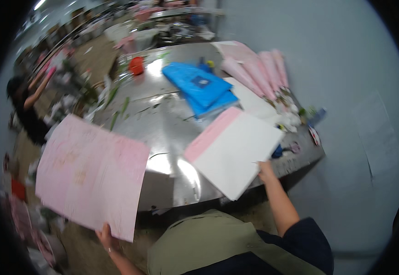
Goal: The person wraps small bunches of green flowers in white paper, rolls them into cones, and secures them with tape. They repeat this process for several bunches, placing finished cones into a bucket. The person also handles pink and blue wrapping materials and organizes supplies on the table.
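My left hand (105, 237) grips the lower edge of a large pink paper sheet (93, 175), which is held off to the left of the metal table (165, 132) and bears faint brownish stains. At the table's near right part, my right hand (264, 171) holds the edge of white sheets (235, 154), with a pink strip (213, 134) showing along their far left side. Beyond them lie blue plastic packages (199, 86). Several pink paper-wrapped bundles of white flowers (259, 74) rest at the far right.
A red container (136, 66) stands on the far left of the table, near green leaf scraps (113, 94). Purple-handled scissors (294, 147) lie by the right edge, close to the wall. Another person (27, 106) is at the left among flowers. Buckets (50, 245) stand at lower left.
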Action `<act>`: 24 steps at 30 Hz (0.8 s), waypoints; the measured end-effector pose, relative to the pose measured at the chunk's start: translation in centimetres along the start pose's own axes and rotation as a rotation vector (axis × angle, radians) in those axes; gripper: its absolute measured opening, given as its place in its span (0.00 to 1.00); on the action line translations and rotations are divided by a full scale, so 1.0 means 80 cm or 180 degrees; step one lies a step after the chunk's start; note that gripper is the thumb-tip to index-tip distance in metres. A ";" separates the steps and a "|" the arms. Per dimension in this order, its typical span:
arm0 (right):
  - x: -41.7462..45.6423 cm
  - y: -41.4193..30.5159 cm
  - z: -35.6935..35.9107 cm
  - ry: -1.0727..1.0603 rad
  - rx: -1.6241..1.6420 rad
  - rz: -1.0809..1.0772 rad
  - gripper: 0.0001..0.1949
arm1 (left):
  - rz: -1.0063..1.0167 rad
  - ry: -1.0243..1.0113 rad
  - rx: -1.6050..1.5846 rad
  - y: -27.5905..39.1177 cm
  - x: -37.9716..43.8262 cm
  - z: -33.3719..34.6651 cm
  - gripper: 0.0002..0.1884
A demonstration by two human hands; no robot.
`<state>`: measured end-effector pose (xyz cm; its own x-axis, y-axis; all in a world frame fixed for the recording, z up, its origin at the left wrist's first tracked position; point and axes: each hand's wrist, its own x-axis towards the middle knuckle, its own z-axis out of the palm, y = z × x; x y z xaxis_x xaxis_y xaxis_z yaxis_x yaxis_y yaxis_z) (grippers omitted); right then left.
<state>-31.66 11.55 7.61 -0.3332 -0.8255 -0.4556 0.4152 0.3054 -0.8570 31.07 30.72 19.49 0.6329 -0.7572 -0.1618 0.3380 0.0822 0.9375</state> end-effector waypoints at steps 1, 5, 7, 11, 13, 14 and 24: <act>-0.004 0.023 0.014 0.0302 -0.0533 -0.0332 0.34 | 0.0088 0.0031 0.0156 0.002 -0.021 0.012 0.25; -0.079 0.067 0.090 -0.2269 -0.1688 -0.0128 0.33 | 0.0282 -0.0509 0.0414 -0.019 -0.101 0.066 0.29; -0.139 0.067 0.127 -0.3461 -0.1276 0.0718 0.36 | 0.0216 -0.0999 0.0163 -0.041 -0.122 0.093 0.28; -0.213 0.038 0.128 -0.4355 -0.0005 0.1004 0.41 | 0.0149 -0.0763 0.0610 -0.098 -0.132 0.130 0.26; -0.220 0.017 0.104 -0.4179 0.0409 0.1033 0.37 | 0.0291 -0.1563 0.0335 -0.120 -0.128 0.152 0.24; -0.223 0.008 0.090 -0.4112 0.0671 0.1059 0.36 | 0.0143 -0.0966 0.0545 -0.128 -0.125 0.167 0.23; -0.236 -0.062 -0.005 -0.2554 0.2144 0.0357 0.30 | 0.1138 -0.2943 0.0282 -0.119 -0.170 0.329 0.26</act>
<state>-27.77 25.79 20.36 0.2921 -0.9562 -0.0201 0.8756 0.2758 -0.3966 0.87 23.17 20.85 -0.1172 -0.9076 0.4031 0.1564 0.3839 0.9100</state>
